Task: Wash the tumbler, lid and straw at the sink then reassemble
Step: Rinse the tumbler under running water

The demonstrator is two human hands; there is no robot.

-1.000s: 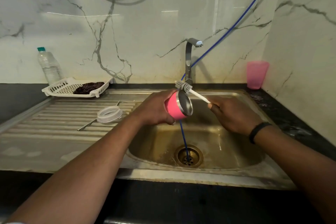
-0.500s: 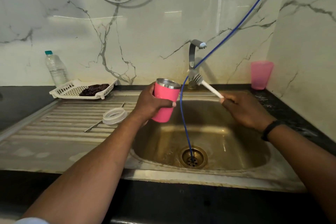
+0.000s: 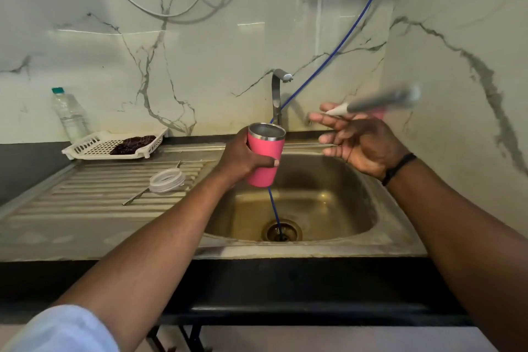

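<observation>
At the far left a clear plastic bottle [image 3: 69, 114] with a green cap stands upright against the marble wall. Just right of it a white slotted tray [image 3: 94, 146] sits on the back of the draining board, with a dark scrubbing pad [image 3: 133, 144] lying in it. Further right, on the ribbed steel draining board [image 3: 71, 203], the clear lid [image 3: 167, 180] lies flat, and the thin metal straw [image 3: 136, 197] lies under or against it, its long axis running diagonally from front-left toward back-right.

The left hand [image 3: 243, 160] grasps the pink tumbler [image 3: 264, 158], fingers and thumb wrapped round its body. The tumbler is held in the air above the left edge of the sink basin [image 3: 328, 203], nearly upright, long axis vertical with a slight lean, steel-rimmed mouth pointing up and the narrower base down.

Behind it rises the steel tap [image 3: 278, 94], and a blue hose [image 3: 337, 48] runs from upper right down behind the tumbler into the drain [image 3: 281, 231].

To the right, the right hand [image 3: 360, 140] is raised above the basin with fingers spread and mostly straight; a white-handled brush [image 3: 374, 103] sits at the upper fingers, its long axis nearly horizontal, blurred head pointing right. The blur hides how it is gripped, so I cannot tell. A black band [image 3: 398, 168] circles the wrist.
</observation>
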